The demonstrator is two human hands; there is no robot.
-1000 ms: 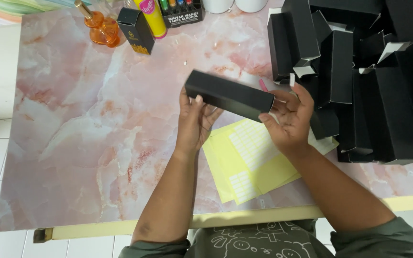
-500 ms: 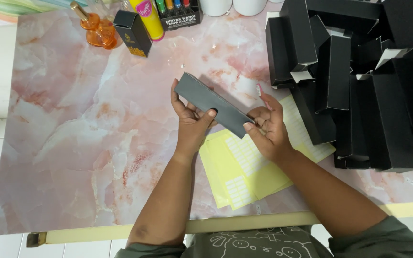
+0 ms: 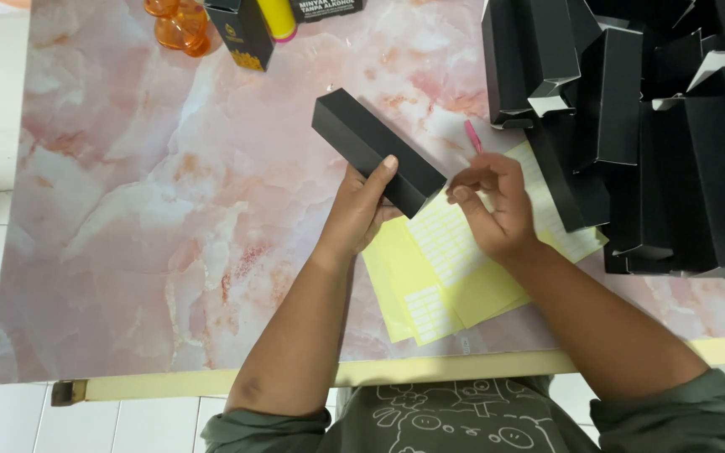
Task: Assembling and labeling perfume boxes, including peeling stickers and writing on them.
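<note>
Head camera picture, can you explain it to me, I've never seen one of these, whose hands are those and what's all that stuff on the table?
The picture comes from a camera worn on a person's head, looking down, so both arms are that person's own; there is no machine. The left hand grips a long black box, lifted at a slant. The right hand holds nothing; its fingertips are pinched together next to the box's near end, above yellow sheets of small white stickers. All this is over a pink marble-patterned table. On the right lies a pile of similar black boxes, some with open flaps. At the far edge stand an orange bottle, a dark carton and a yellow tube. A small pink object lies by the sheets.
</note>
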